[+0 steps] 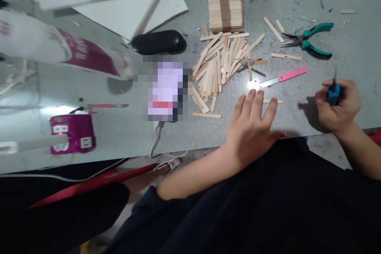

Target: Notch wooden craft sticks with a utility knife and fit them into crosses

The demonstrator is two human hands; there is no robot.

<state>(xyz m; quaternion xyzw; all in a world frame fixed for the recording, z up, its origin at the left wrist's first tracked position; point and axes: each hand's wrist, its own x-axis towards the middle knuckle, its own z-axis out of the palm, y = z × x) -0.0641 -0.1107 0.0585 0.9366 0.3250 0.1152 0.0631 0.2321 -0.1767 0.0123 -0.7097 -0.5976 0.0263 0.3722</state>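
My left hand (251, 127) lies palm down with its fingers spread on the near part of the table. Its fingertips rest over a wooden craft stick (275, 101), which pokes out between them. To the right, my right hand (342, 107) is closed around a small blue-handled tool (333, 94) with a thin dark tip pointing away from me; its exact kind is unclear. Between and beyond the hands lies a pink-handled knife (293, 74), blade to the left. A loose pile of craft sticks (218, 65) spreads beyond my left hand, beside crossed sticks (251, 62).
Green-handled pliers (317, 41) lie open at the back right. Behind the pile stands a banded stack of sticks (235, 12). Leftward are a blurred phone (166, 89) on a cable, a black case (159, 42), a white-and-purple tube (86, 53) and a purple box (73, 133).
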